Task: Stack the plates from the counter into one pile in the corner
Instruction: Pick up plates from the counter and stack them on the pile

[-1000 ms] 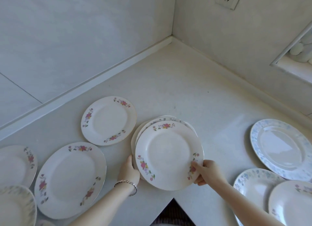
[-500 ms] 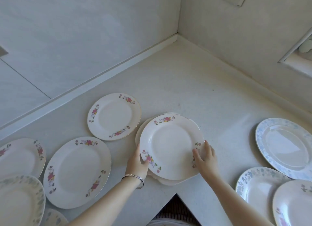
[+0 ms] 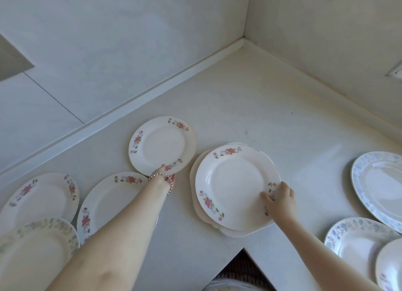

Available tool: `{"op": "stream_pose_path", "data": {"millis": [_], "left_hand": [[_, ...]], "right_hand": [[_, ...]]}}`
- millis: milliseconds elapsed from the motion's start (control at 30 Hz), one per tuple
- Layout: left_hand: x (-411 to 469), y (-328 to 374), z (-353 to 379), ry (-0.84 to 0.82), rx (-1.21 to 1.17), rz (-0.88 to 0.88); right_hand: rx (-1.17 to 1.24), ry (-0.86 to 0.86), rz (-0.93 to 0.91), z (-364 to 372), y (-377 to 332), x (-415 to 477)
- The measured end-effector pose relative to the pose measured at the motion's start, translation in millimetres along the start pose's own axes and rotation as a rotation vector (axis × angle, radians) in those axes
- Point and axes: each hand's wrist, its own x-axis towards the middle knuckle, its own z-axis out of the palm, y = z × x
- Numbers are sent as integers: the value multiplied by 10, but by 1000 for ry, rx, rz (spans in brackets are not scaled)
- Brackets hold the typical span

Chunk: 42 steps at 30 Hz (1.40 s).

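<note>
Head view, looking down: a pale counter [image 3: 250,107] is seen running into a wall corner [image 3: 243,43] at the upper right. Near the counter's front edge, a short pile [image 3: 235,188] of floral-rimmed plates is gripped at its near right rim by the right hand [image 3: 280,198], the thumb laid on the top plate and the fingers curled round the edge. Just beside the pile, to its left and a little farther back, a small floral plate [image 3: 162,145] lies flat, parted from the pile by a thin strip of counter. Its near rim is met by the left hand [image 3: 165,172], which appears to pinch that rim with the thumb on top; the fingers are mostly hidden behind the wrist and a bracelet [image 3: 170,185]. The plate is round, so no long axis need be reckoned with. The pile lies to the right of this hand and slightly nearer, so a short sideways carry is judged to be called for, and the left hand is plainly the nearer one. The corner lies beyond the pile, well apart. A large floral plate [image 3: 108,201] lies under the left forearm, and blue-patterned plates [image 3: 380,182] lie at the right.
</note>
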Motion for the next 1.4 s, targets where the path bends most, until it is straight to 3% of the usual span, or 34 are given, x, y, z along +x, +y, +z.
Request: {"op": "stream_pose_path", "data": {"millis": [167, 267, 433, 567, 733, 867, 967, 1067, 1400], "left_hand": [[-55, 98, -12, -150, -75, 69], [-176, 235, -86, -132, -16, 77], [-688, 202, -272, -239, 272, 127], [-1141, 32, -230, -404, 557, 176], [-1269, -418, -208, -515, 753, 93], [-1126, -577, -257, -463, 1085, 182], [-989, -600, -301, -436, 1309, 142], [-874, -602, -330, -380, 1354, 119], [-642, -509, -195, -192, 1483, 273]], "right_hand": [[-10, -31, 48, -48, -31, 18], [-1, -59, 52, -130, -65, 11], [175, 89, -108, -420, -347, -38], [482, -205, -223, -663, -682, -140], [238, -51, -215, -775, -457, -194], [103, -48, -131, -674, -66, -319], [83, -42, -99, -541, 63, -344], [49, -52, -102, -421, 66, -307], [-297, 25, -120, -198, -38, -208]]}}
